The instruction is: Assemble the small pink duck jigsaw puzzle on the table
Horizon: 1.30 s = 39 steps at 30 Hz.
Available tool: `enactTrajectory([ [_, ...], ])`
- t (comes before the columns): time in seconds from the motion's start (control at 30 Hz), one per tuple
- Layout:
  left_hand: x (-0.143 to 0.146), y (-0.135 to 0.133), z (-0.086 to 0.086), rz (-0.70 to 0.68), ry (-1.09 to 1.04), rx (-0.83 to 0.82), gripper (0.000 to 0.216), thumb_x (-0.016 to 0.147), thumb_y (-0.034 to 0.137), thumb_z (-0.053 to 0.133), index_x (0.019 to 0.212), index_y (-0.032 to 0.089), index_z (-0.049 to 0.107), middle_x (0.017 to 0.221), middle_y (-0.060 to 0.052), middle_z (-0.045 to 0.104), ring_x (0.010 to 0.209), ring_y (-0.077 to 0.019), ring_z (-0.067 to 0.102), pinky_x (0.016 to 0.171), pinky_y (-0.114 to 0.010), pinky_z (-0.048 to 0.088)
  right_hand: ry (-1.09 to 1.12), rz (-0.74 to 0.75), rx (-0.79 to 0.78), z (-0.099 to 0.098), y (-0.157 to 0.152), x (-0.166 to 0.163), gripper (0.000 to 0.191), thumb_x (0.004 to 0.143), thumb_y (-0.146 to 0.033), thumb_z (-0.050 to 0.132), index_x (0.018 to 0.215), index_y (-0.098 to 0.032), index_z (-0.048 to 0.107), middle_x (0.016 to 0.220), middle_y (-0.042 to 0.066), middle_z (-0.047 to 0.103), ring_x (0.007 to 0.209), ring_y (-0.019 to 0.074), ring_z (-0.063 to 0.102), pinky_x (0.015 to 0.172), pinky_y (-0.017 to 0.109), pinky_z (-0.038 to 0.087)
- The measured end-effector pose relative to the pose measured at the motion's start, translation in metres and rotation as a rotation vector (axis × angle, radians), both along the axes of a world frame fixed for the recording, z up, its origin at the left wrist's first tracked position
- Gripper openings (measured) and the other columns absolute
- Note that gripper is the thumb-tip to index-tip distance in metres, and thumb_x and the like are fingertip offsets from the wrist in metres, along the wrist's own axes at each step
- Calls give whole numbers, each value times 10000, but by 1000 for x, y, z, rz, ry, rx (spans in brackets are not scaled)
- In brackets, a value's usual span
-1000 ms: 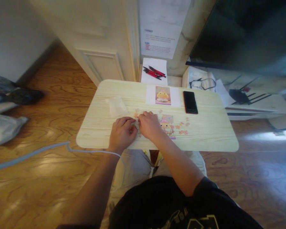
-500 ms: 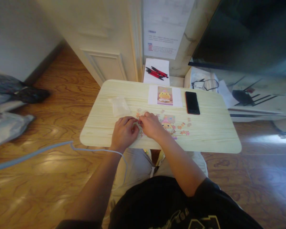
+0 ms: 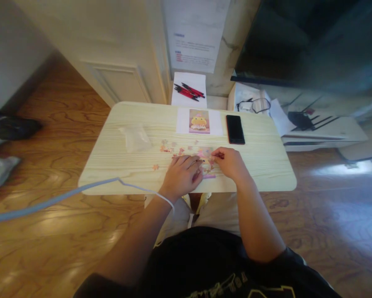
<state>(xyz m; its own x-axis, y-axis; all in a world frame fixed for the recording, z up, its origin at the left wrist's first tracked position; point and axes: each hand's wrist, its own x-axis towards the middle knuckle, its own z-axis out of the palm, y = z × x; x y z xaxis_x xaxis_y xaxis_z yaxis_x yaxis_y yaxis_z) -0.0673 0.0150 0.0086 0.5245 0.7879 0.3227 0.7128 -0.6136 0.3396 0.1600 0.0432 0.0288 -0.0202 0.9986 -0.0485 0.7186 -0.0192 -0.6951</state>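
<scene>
A partly assembled jigsaw puzzle (image 3: 208,176) with a yellow character on a pink ground lies at the middle of the table's near side. My left hand (image 3: 182,177) rests palm down over its left part, fingers stretched and lying flat, hiding some of it. At the puzzle's upper right edge my right hand (image 3: 232,163) is closed in a pinch on a small jigsaw piece, mostly covered by the fingertips. Loose jigsaw pieces (image 3: 165,148) are scattered beyond my left hand, and a lone orange piece (image 3: 155,167) lies to its left.
A printed picture sheet (image 3: 216,123) lies at the table's (image 3: 111,165) far side, beside a black phone (image 3: 235,129). A clear plastic bag (image 3: 136,138) lies left. Red pens (image 3: 189,92) rest on paper beyond the table. A pale cable (image 3: 102,182) crosses in front at left.
My right hand has moved right, from the loose pieces to the puzzle's right edge. My left hand has shifted right onto the puzzle and flattened out. The view has turned slightly right.
</scene>
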Motion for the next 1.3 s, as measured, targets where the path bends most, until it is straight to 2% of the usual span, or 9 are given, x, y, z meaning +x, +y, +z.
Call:
enactTrajectory([
  [0.17,10,5,-5,-27,16,-35,370,938,370,621,1277,254,709,1400,-64,679,1272,-327,585,1065,-543,450,-40,41,21,-3,0,-6,178,878,-115,660,892,-232,793,888,6,794,847,183,705,847,303,520],
  [0.37,9,4,-5,-31,8,-63,360,937,372,626,1267,268,723,1400,-70,676,1280,-324,587,1068,-543,460,-150,67,40,-4,1,-10,174,910,-144,654,953,-222,802,986,50,766,907,193,685,887,306,509],
  [0.53,10,3,-4,-23,12,-68,321,942,355,621,1228,272,740,1410,-61,670,1265,-318,593,1058,-541,469,-226,51,66,-8,6,-10,100,887,-183,707,910,-217,797,972,55,724,891,192,669,889,310,501],
  [0.7,10,3,-5,-26,1,-68,288,948,382,624,1176,266,759,1402,-58,672,1251,-313,596,1053,-534,473,-258,39,23,-10,10,-10,67,859,-213,745,905,-213,793,974,54,730,878,193,658,863,315,498],
  [0.87,10,2,-4,-13,-19,-60,334,947,362,618,1247,254,715,1412,-67,666,1276,-311,593,1066,-522,460,-248,63,93,-6,4,-6,163,937,-199,655,985,-234,807,1077,66,746,1026,223,649,959,364,491],
  [0.93,9,2,-3,8,-32,-46,332,948,348,614,1253,250,700,1390,-66,679,1260,-302,603,1052,-510,463,-240,80,150,-6,-1,-6,198,949,-208,653,1085,-238,794,1168,74,745,1128,244,626,1018,404,475],
  [1.03,6,1,-3,79,-74,-7,237,955,332,609,1146,246,721,1269,-56,729,1179,-284,632,1013,-489,473,-241,165,195,-8,-6,-9,243,963,-244,667,1183,-254,772,1308,66,727,1244,257,590,1101,458,422],
  [1.17,-2,2,-5,195,-183,28,158,962,284,588,1031,238,722,1107,-48,757,1082,-251,664,967,-446,497,-245,205,213,-12,-6,-14,261,963,-216,668,1199,-264,768,1380,28,709,1292,251,580,1143,468,382],
  [1.3,-17,3,-7,278,-217,55,168,939,257,599,1049,238,725,1113,-54,745,1070,-247,669,974,-440,508,-243,205,210,-12,-5,-13,273,957,-198,669,1200,-268,772,1405,19,698,1308,244,577,1157,464,375],
])
